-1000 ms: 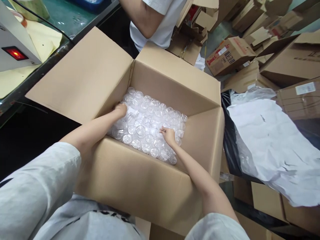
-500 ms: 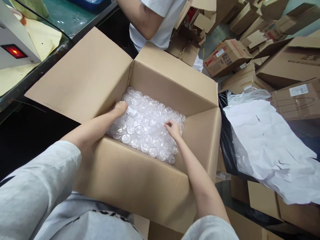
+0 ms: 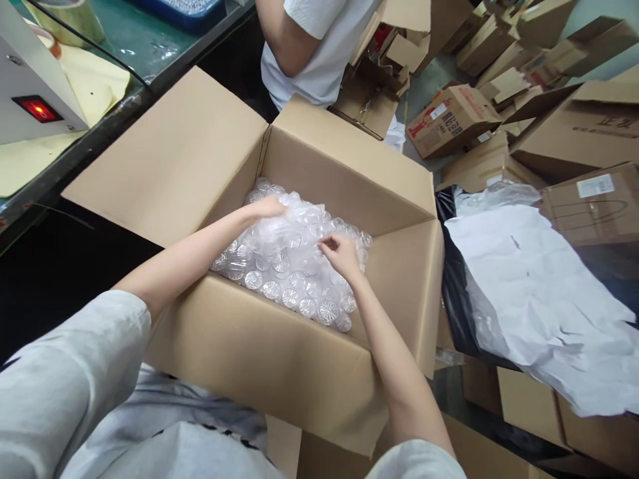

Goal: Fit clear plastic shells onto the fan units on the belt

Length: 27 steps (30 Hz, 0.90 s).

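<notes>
A large cardboard box (image 3: 279, 352) stands in front of me with its flaps spread. Inside lie several clear round plastic pieces (image 3: 328, 311), side by side, under a thin clear plastic bag (image 3: 289, 229). My left hand (image 3: 269, 207) is closed on the crumpled plastic bag near the upper left of the pile. My right hand (image 3: 340, 254) pinches the same film at the right of the pile, thumb and finger together.
At the left, a grey machine with a lit red switch (image 3: 37, 108) sits on a green-topped table. Another person (image 3: 299, 60) is beyond the box. Cardboard boxes (image 3: 452, 120) and white sheets (image 3: 529, 279) lie at the right.
My left hand has moved right and inward over the pile, and the film has bunched up beside it. My right hand has shifted slightly left.
</notes>
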Tool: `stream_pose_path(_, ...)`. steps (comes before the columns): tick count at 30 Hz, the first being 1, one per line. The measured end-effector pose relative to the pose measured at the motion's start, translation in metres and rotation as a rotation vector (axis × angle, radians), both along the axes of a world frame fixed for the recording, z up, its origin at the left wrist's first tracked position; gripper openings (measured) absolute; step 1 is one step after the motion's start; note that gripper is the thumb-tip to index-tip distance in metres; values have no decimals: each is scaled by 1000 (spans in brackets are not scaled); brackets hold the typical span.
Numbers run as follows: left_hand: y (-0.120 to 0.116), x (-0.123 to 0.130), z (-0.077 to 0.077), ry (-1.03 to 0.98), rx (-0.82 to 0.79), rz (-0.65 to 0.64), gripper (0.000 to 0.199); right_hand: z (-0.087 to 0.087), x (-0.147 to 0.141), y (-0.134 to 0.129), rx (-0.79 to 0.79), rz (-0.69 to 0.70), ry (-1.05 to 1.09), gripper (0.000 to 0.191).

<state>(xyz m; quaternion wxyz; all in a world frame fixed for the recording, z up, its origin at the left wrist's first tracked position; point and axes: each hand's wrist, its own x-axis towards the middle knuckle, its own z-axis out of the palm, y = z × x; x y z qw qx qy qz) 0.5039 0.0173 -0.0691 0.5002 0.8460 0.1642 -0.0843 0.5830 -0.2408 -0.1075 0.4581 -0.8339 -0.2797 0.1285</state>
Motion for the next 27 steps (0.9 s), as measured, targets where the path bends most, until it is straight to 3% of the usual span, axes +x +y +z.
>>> stream_pose_path(6,-20,-7,14,-39,-48,-90,29,10,-14,20,85,85,51,14)
stream_pose_path(10,-47,-10,21,-103,4,-197,32,9,-15,35,119,139,81,21)
stream_pose_path(12,-52,-12,21,-113,52,-208,25,4,-10,32,105,142,97,30)
stream_pose_path(14,-47,-14,19,-96,113,-182,22,-2,-1,17,42,94,105,41)
stream_pose_path(17,-29,-13,16,-56,230,-90,25,-18,13,-25,-132,-23,108,51)
stream_pose_path(21,-13,-7,16,-52,333,-18,33,-46,13,-78,-354,-87,135,60)
stream_pose_path(27,-16,-6,18,-36,367,26,52,-78,-2,-88,-461,-94,126,22)
